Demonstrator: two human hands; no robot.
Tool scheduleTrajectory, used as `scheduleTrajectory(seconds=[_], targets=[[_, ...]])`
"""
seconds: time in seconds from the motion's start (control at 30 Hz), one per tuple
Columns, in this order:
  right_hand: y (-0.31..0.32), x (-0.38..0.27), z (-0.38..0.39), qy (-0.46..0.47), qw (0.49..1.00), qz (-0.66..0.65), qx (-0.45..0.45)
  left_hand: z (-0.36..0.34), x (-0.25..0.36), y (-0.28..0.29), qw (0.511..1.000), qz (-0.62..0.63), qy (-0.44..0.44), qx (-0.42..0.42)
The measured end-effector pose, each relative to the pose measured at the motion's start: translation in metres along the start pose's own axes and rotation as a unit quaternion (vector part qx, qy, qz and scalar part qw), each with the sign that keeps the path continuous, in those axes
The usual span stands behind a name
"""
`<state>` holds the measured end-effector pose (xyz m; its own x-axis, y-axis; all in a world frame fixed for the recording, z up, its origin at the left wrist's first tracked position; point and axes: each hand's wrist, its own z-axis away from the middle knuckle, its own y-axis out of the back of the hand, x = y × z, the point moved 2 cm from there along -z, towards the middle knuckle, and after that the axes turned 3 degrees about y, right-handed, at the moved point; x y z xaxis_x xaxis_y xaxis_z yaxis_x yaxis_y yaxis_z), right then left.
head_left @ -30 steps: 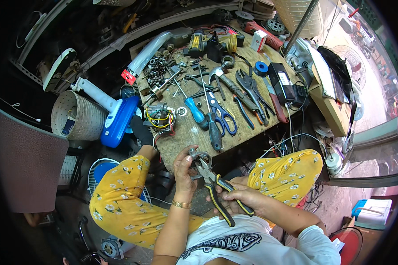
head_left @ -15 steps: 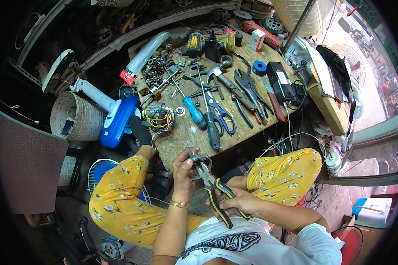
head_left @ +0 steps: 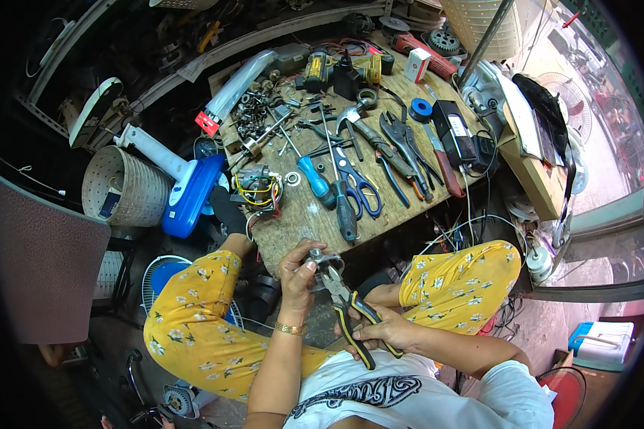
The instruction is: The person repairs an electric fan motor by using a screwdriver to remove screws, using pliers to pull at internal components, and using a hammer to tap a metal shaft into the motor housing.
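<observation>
My left hand (head_left: 296,282) is closed on a small silver metal part (head_left: 320,259) with an upright cylinder on it, above my lap at the front edge of the worn wooden bench (head_left: 279,229). My right hand (head_left: 372,329) grips pliers (head_left: 358,314) with black and yellow handles. Their jaws point up into the metal part; whether they clamp it is hard to tell. Beyond my hands lie a dark screwdriver (head_left: 346,214), a blue-handled screwdriver (head_left: 315,179), blue-handled scissors (head_left: 365,196) and a motor with coloured wires (head_left: 257,189).
The bench also carries a hammer (head_left: 379,143), locking pliers (head_left: 401,136), a drill (head_left: 315,71), loose hardware (head_left: 254,111) and a black box (head_left: 451,129). A perforated basket (head_left: 114,189) and blue fan stand (head_left: 193,200) are at left, a cardboard box (head_left: 537,193) at right.
Since a second ago the metal part has tilted slightly, its cylinder now upright, and my left hand has dropped a little. The pliers have shifted slightly with my right hand.
</observation>
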<state>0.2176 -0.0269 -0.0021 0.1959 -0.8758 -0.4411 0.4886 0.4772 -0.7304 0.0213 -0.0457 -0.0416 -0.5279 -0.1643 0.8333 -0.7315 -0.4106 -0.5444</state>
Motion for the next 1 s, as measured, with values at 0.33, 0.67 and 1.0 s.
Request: scheduleTrajectory(seconds=[0.33,0.67,1.0], targets=[[-0.008,-0.003,0.005,-0.015,0.999,0.05,0.011,0.0,0.003,-0.005,0.999,-0.004,-0.034,-0.019],[-0.017,-0.041,0.013,-0.027,0.999,-0.007,-0.046,-0.004,0.004,-0.006,0.997,0.029,-0.009,0.068],[0.022,-0.207,0.008,0.329,0.415,0.753,0.391,-0.001,0.025,-0.005,0.939,0.294,0.13,0.126]])
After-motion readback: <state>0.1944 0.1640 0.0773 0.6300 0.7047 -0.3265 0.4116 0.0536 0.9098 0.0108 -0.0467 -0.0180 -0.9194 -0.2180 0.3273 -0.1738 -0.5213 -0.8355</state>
